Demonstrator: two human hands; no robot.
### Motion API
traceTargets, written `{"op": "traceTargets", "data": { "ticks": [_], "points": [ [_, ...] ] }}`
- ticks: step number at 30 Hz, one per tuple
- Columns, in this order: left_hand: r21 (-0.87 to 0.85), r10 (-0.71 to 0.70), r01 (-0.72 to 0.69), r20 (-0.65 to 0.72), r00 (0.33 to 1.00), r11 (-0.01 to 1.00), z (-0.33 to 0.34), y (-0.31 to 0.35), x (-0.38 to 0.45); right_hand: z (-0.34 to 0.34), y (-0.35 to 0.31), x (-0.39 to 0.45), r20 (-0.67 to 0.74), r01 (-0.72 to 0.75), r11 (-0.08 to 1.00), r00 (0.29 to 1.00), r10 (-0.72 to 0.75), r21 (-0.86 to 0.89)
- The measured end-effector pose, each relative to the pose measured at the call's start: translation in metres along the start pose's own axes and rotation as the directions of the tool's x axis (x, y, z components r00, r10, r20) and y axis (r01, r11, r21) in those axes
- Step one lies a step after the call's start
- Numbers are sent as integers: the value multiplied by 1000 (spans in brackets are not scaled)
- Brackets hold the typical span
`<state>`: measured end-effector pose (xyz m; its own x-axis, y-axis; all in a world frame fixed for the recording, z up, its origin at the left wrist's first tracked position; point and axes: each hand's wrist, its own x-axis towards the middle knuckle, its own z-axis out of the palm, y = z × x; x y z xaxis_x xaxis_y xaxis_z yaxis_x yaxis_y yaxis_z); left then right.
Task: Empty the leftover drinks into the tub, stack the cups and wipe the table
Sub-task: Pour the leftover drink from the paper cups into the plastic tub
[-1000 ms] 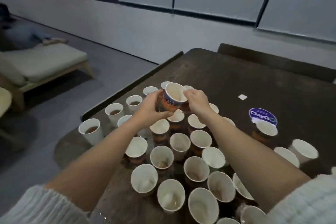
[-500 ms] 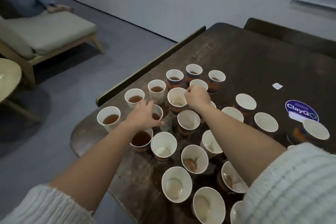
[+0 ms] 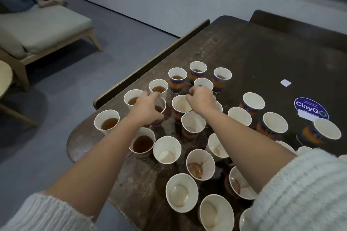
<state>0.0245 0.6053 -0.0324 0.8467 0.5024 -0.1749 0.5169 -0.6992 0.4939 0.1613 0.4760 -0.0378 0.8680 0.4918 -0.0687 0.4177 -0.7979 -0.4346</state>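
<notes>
Many paper cups stand crowded on the dark wooden table (image 3: 262, 52). Cups on the left hold brown drink, such as one (image 3: 108, 123) by the table's corner and one (image 3: 142, 143) under my left forearm. Cups towards the front, such as one (image 3: 181, 192), hold only dregs. My left hand (image 3: 146, 110) curls its fingers round a cup of brown drink (image 3: 160, 106) that stands on the table. My right hand (image 3: 201, 99) pinches the rim of a nearly empty orange and blue cup (image 3: 180, 104) with curled fingertips.
A round ClayGo sticker (image 3: 310, 108) and a small white square (image 3: 285, 83) lie on the table at the right. A dark bench back (image 3: 154, 58) runs along the table's left edge. On the floor at the left stand a lounge chair (image 3: 37, 30) and a round side table (image 3: 3, 78).
A second ago both hands held one cup up above the others. That cup now stands on the table under my right hand, and my left hand has dropped onto a cup of drink.
</notes>
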Motion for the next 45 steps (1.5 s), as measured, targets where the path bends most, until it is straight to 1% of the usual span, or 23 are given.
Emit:
{"op": "traceTargets", "data": {
  "ticks": [2,3,4,5,6,7,8,9,10,13,16,19,21,23,24,28,32,36,38,39,41,43,45],
  "points": [
    [-7,23,-23,-32,999,1000,-20,13,2,-7,-4,-1,-28,-6,987,1000,11,161],
    [-3,44,-45,-46,998,999,-31,21,1,-12,-7,-3,-23,-13,956,1000,21,292],
    [-1,74,-74,-59,996,997,-41,29,1,-19,-10,-6,14,-29,897,1000,25,441],
    [-2,109,-109,-73,991,994,-50,38,0,-27,-14,-10,96,-70,811,995,17,581],
    [-2,148,-149,-87,985,989,-58,49,-3,-37,-16,-18,222,-142,716,975,-19,684],
    [-6,186,-187,-94,978,982,-64,60,-6,-46,-16,-25,366,-236,639,927,-77,732],
    [-11,224,-226,-93,970,974,-68,71,-10,-54,-14,-31,474,-313,583,869,-143,750],
    [-13,264,-267,-91,960,964,-72,81,-13,-61,-10,-36,526,-352,545,826,-202,761],
    [-22,293,-296,-89,952,955,-72,88,-15,-66,-8,-41,535,-365,510,811,-238,779],
    [-71,391,-398,-91,916,915,-66,124,-25,-93,18,-59,458,-355,363,852,-252,861],
    [-97,488,-493,-70,870,865,-47,171,-36,-122,60,-83,377,-312,312,910,-175,898],
    [-127,577,-578,-46,816,806,-19,226,-50,-154,110,-113,281,-259,260,958,-52,930],
    [-158,624,-619,-27,781,769,1,262,-62,-173,144,-135,245,-244,230,969,22,942],
    [-210,677,-661,3,736,720,33,313,-79,-201,195,-166,183,-205,233,977,113,951],
    [-240,690,-668,10,724,704,43,326,-84,-209,207,-177,181,-211,222,972,149,952],
    [-412,784,-696,81,615,589,111,420,-131,-259,299,-253,61,-150,246,940,334,958],
    [-564,857,-677,116,503,474,172,498,-190,-299,375,-333,-19,-119,249,870,492,961],
    [-665,889,-615,173,425,423,225,557,-242,-323,432,-405,-79,-29,165,788,610,986],
    [-690,890,-583,212,404,428,252,579,-267,-331,456,-438,-120,17,155,722,681,988],
    [-699,891,-568,240,386,435,270,593,-284,-336,472,-459,-146,36,165,673,726,986],
    [-688,882,-562,282,376,460,296,603,-302,-337,497,-483,-184,38,200,585,790,979],
    [-623,873,-614,289,394,484,323,607,-317,-334,519,-500,-226,13,252,489,843,968],
    [-476,864,-721,296,408,504,349,609,-329,-329,537,-514,-256,-22,287,392,884,958]
  ]
}}
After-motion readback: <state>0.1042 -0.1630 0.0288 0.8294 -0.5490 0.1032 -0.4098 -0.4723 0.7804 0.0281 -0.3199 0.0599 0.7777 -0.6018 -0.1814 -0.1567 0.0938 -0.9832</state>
